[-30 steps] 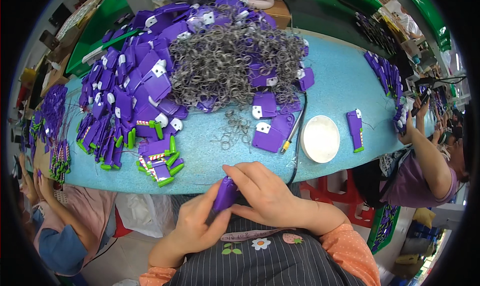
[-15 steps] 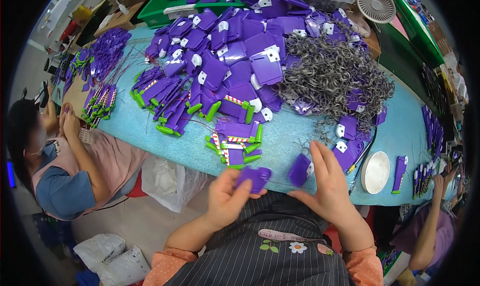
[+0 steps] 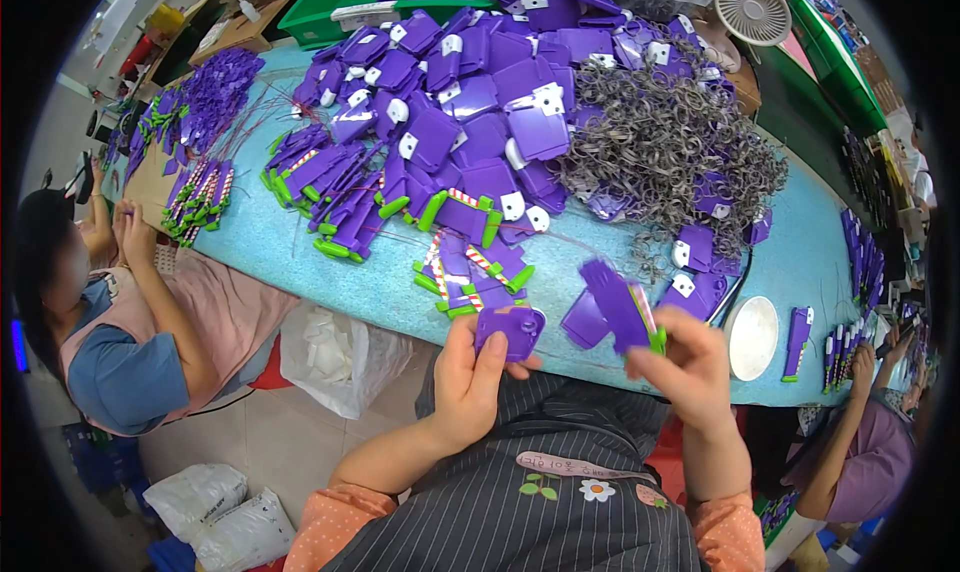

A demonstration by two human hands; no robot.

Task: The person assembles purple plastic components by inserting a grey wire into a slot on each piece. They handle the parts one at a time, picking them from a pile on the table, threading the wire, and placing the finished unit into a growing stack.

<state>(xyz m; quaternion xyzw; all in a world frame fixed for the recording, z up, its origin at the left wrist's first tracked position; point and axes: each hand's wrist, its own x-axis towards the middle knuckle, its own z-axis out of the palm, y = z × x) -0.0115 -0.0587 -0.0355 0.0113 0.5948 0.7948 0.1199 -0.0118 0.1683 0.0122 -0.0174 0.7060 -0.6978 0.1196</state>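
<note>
My left hand [image 3: 468, 384] holds a small flat purple plastic plate [image 3: 512, 333] with a round hole near one corner, thumb on its face, over the near table edge. In my right hand [image 3: 692, 364] is a purple plastic part [image 3: 617, 309] with a red-and-white striped edge and a green end, gripped near that end and tilted up to the left. Behind it a plain purple piece [image 3: 583, 321] lies on the table. Just left of my hands sits a small group of purple parts with striped edges and green ends [image 3: 462, 270].
A big heap of purple plates with white tabs [image 3: 480, 92] covers the table's middle, beside a tangle of grey curled wires [image 3: 670, 152]. A white oval dish [image 3: 751, 339] stands at right, a fan [image 3: 752, 10] behind. Other people sit left and right.
My right hand, stretched out half a second ago, has closed on a purple part with striped edge and green end. The left hand has shifted slightly, still holding its plate.
</note>
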